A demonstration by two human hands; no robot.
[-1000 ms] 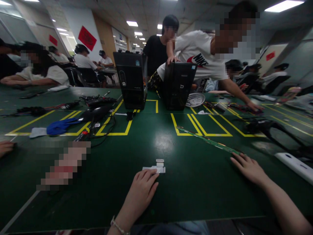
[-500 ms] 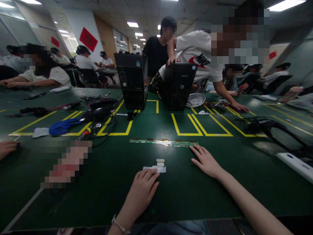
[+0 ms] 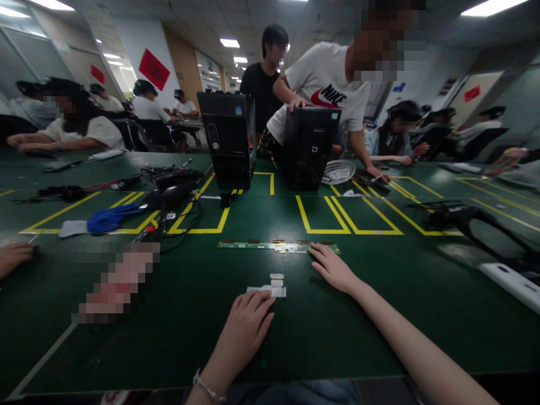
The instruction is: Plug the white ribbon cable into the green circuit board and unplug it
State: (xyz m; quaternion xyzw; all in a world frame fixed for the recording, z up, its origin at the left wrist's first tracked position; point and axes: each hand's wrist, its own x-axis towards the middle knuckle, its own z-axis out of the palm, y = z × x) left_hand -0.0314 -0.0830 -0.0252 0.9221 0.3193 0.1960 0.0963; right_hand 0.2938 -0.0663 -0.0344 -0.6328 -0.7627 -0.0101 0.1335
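Observation:
A long, thin green circuit board (image 3: 261,246) lies crosswise on the dark green table (image 3: 169,315). My right hand (image 3: 335,270) reaches its right half, fingertips at the board's near edge, fingers stretched out and palm down. Closer to me, a white flat ribbon cable (image 3: 276,284) with a connector end rests on the table. My left hand (image 3: 248,318) lies palm down with its fingertips on the cable's near edge, fingers extended and covering part of it. Neither hand is wrapped round anything.
Two black computer towers (image 3: 228,140) (image 3: 312,149) stand at the back, a person's hand on the right one. Blue gloves (image 3: 112,218) and tangled cables (image 3: 172,174) lie left. A white plastic basket (image 3: 337,171) and a white device (image 3: 512,287) are right. Another person's hand (image 3: 16,259) shows far left.
My right hand has shifted left along the board, and the board has slid slightly left. My left hand and the ribbon cable stay put. The person behind the right tower has moved left.

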